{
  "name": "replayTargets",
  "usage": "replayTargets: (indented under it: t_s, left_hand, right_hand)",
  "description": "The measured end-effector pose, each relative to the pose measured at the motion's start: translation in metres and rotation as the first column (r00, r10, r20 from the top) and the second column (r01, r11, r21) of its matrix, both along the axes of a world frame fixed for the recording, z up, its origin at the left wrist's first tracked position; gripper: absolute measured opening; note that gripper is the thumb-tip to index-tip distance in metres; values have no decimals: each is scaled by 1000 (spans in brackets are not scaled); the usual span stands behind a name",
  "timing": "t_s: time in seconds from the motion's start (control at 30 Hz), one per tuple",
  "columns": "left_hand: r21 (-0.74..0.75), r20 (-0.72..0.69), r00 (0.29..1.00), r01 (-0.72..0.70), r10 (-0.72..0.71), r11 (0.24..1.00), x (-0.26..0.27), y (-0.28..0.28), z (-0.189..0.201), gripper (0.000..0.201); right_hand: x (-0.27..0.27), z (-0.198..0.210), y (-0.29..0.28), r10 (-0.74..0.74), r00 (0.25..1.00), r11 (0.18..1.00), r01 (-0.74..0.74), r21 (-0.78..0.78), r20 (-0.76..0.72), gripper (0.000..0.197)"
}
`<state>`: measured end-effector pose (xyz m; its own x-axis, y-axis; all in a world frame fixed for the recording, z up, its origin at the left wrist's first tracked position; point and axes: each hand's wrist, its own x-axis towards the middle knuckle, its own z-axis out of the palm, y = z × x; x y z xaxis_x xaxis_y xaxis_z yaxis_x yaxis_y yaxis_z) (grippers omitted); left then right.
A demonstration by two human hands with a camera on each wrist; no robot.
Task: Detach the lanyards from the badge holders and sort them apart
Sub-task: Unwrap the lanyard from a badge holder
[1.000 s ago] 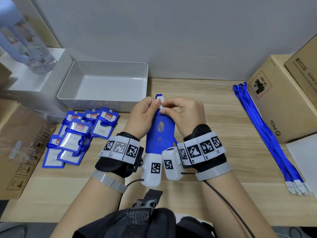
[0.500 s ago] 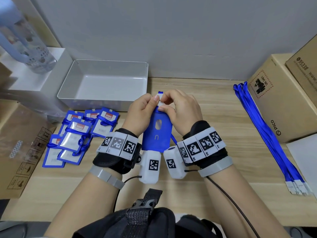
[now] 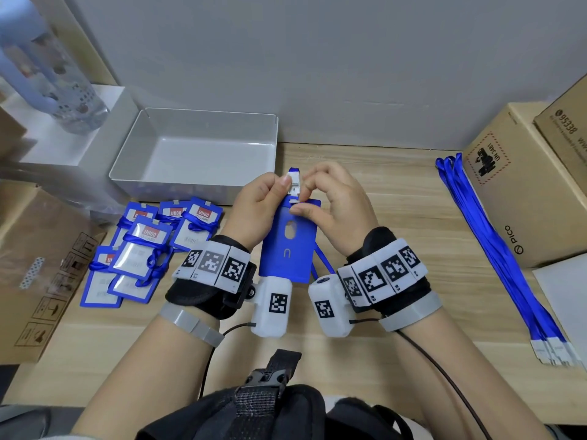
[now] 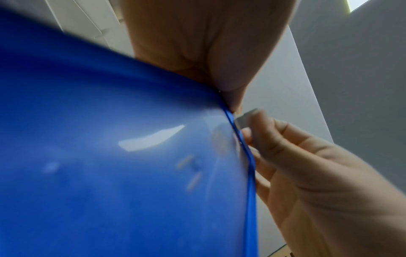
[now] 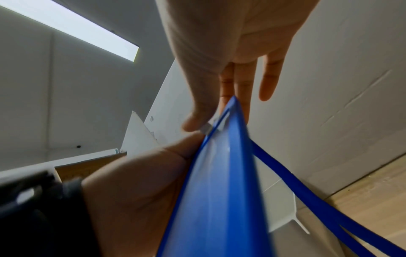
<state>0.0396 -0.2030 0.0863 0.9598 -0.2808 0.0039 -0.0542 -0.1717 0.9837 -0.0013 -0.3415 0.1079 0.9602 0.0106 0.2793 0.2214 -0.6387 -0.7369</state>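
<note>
Far left, cardboard box (image 3: pixel 41 268) cut off by frame edge; blurry clear bottle (image 3: pixel 47 74) on a white block behind it, top cropped. Pile of blue badge holders (image 3: pixel 143 249) on the table (image 3: pixel 397 217), lanyards wrapped round them, lower ones partly buried. Grey tray (image 3: pixel 127 166) behind the pile. Centre: left hand (image 3: pixel 254 214) and right hand (image 3: pixel 340 211) hold one blue badge holder (image 3: pixel 290 246) upright above the table, back side to the camera, bottom edge hidden by wrist cameras. Left fingers pinch the white clip (image 3: pixel 293 184) at its top; right thumb and forefinger pinch the holder's top edge just below. Whether the clip is free of the slot is hard to tell. Its lanyard (image 3: pixel 322 263) trails down behind the right wrist, mostly hidden. Left wrist view is almost all blurred blue. Right: detached lanyards (image 3: pixel 495 249) laid straight beside cardboard boxes (image 3: pixel 521 192), cropped.
</note>
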Motion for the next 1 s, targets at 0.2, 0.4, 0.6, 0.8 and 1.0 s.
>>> replayTargets:
  t_s: [0.2,0.4,0.6,0.8,1.0]
  left_hand:
    - [151,98,984,136,-152,979,4,8,0,28]
    - [69,49,989,135,-138,988,4,10,1,16]
    - [-83,-124,985,114,-124,990,-8,13,-10,4]
    - [-131,-66,991,109,-118,985,-9,18,-8,19]
    - [0,-18,933,359,-359,933,4,21,-6,18]
  right_hand:
    - [14,7,-16,175,970,983,-161,92,-168,33]
    - [15,9,-13,35,964,997,-16,75,-264,22]
    - [15,13,-3,-73,983,947,121,296,-168,15]
    - [18,4,-8,-128,967,946,185,266,-218,23]
    - [20,13,-5,62,977,750,90,655,-204,11]
